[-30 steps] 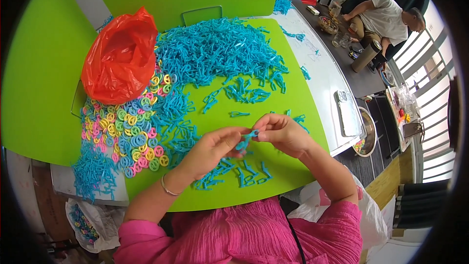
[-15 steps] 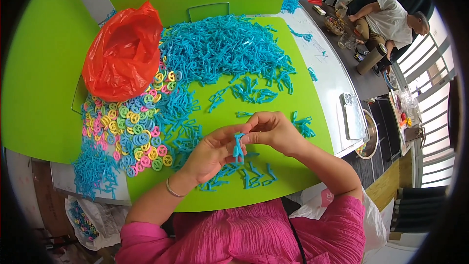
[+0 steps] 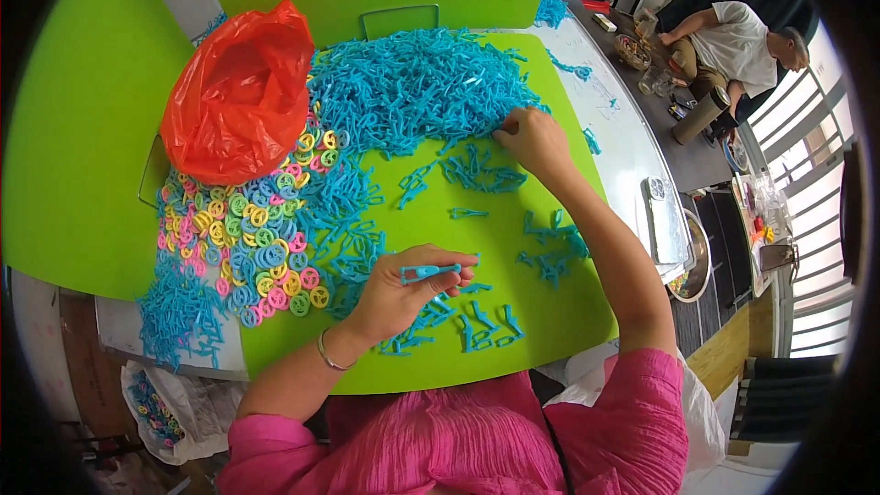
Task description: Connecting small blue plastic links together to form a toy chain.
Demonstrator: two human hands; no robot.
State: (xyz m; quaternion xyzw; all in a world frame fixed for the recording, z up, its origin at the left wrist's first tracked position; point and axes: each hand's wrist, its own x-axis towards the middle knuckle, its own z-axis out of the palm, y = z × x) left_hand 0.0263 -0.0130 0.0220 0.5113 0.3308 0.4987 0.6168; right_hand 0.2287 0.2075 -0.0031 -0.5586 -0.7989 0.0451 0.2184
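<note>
My left hand (image 3: 403, 291), with a bracelet at its wrist, pinches a small blue plastic piece (image 3: 429, 272) that has a narrow loop at one end. My right hand (image 3: 536, 140) reaches to the near right edge of a large heap of similar blue plastic pieces (image 3: 412, 82). Its fingers are drawn together, and what they may grip is hidden. A smaller cluster of blue pieces (image 3: 483, 171) lies just below the right hand. Near the front edge, several blue pieces (image 3: 490, 327) lie close to my left hand.
A red plastic bag (image 3: 238, 101) stands over colourful plastic rings (image 3: 266, 247) at the left. Thin blue bits (image 3: 179, 316) are piled at the front left corner of the green board (image 3: 559, 312). A phone (image 3: 666, 220) lies right. Another person (image 3: 733, 46) sits at a dark table beyond.
My right hand has left the left hand and moved up and away to the heap. The left hand still holds a blue piece, now turned sideways. More blue pieces lie in the right-hand cluster.
</note>
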